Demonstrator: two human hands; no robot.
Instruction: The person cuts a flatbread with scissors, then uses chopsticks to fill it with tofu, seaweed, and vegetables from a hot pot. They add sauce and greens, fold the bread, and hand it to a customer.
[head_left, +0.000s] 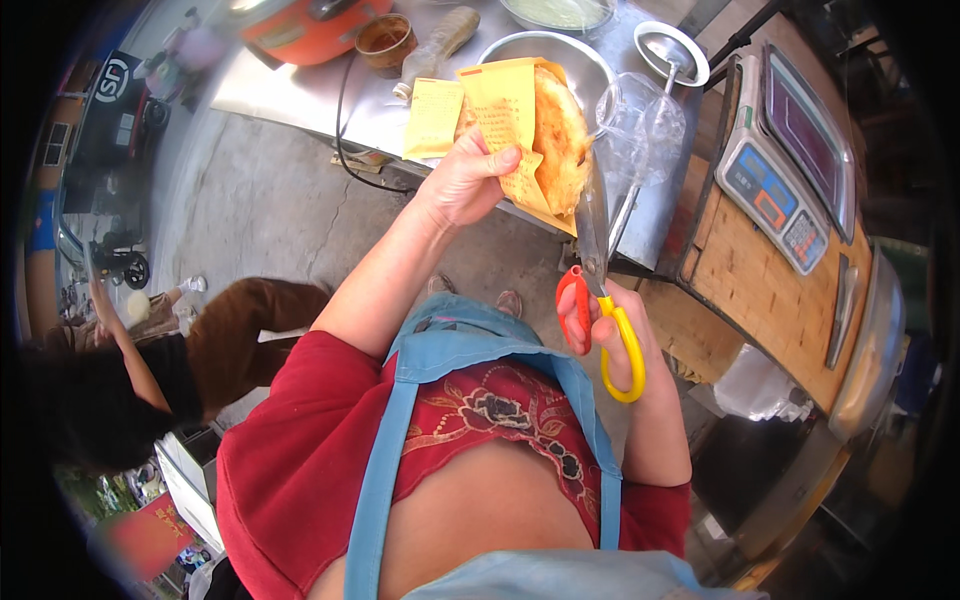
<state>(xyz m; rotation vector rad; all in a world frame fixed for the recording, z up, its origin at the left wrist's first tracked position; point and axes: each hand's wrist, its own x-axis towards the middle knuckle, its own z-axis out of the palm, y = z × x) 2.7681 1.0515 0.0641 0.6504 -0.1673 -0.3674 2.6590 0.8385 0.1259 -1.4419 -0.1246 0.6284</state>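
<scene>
My left hand (468, 178) is closed around a yellow paper sleeve (505, 105), its thumb pressed on the front. Out of the sleeve's right side sticks a golden-brown flatbread (562, 140). A pair of scissors (592, 235) with one red and one yellow handle is in my right hand (632, 318), fingers through the loops. The blades point up and away from me, close by the bread's lower right edge; whether they touch it I cannot tell. Just left of the sleeve is another piece of yellow paper (433, 117).
On the metal table (290, 95) are a steel bowl (545, 44), a brown cup (386, 40), a bottle (440, 45) and an orange pot (300, 30). A clear plastic bag (645, 125) hangs by its right end. A scale (775, 190) and a knife (842, 312) lie on a wooden board. A person (150, 370) is at left.
</scene>
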